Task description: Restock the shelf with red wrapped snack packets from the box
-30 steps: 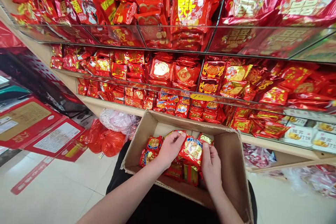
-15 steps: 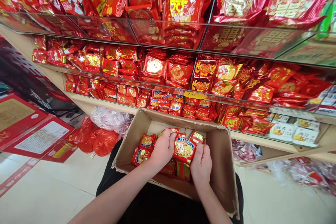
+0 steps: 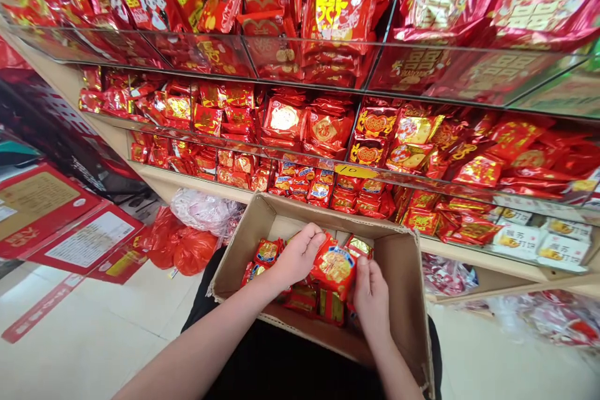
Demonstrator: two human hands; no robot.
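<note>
Between my two hands is a small red snack packet [image 3: 335, 266] with a gold picture and a blue band, tilted above an open cardboard box [image 3: 398, 262]. My left hand [image 3: 302, 253] pinches its upper left edge between thumb and fingers. At the packet's right edge, my right hand [image 3: 372, 300] is closed with its thumb up against it. More red snack packets [image 3: 267, 251] lie in the box, partly hidden by my hands. The box rests on my lap, over dark trousers.
Ahead stands a shelf rack [image 3: 187, 184] with clear fronts, packed with red and gold packets. A yellow tag [image 3: 356, 171] reads 10. Red plastic bags [image 3: 194, 253] sit on the floor at left, near red cartons [image 3: 89, 240]. White boxes [image 3: 562, 247] stand on the lowest shelf at right.
The view has shifted slightly left. The packet has tipped, its left side higher, and my left hand has moved a little toward the right. My right hand stays at the packet's right edge.
</note>
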